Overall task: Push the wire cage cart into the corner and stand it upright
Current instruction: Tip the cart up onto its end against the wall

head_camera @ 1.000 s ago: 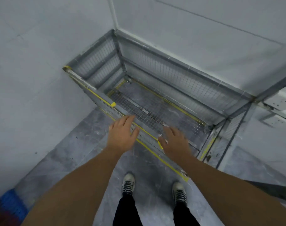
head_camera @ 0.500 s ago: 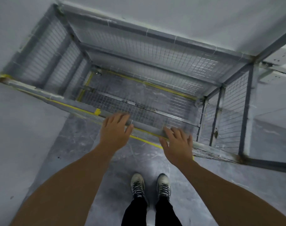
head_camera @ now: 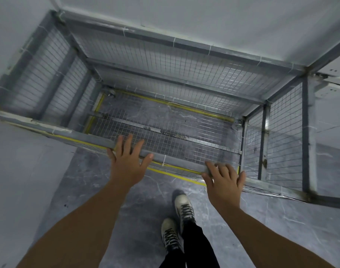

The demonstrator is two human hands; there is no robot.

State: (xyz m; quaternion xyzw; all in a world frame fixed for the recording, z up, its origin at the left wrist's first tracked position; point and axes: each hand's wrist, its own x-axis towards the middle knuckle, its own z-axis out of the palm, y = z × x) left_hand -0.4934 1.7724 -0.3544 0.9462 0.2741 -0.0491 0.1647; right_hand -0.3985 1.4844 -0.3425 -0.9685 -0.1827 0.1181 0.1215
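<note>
Cart [head_camera: 165,105]: left end of near rail runs out of frame at the left edge; right side panel and its lower frame cut by the right edge. No wheels visible, hidden under the base if there. Far mesh blurred toward the corner; wire pattern smears on the left panel.

Left hand [head_camera: 126,161]: palm down on rail, underside hidden; grip cannot be judged. Right hand [head_camera: 224,182]: fingertips curl over the rail out of sight; palm side hidden.

Both forearms leave at the bottom edge. Legs cut off at the bottom edge; nearer shoe [head_camera: 170,236] partly hidden behind the leg. Small marks on the right wall panel [head_camera: 333,82] too small to read.
</note>
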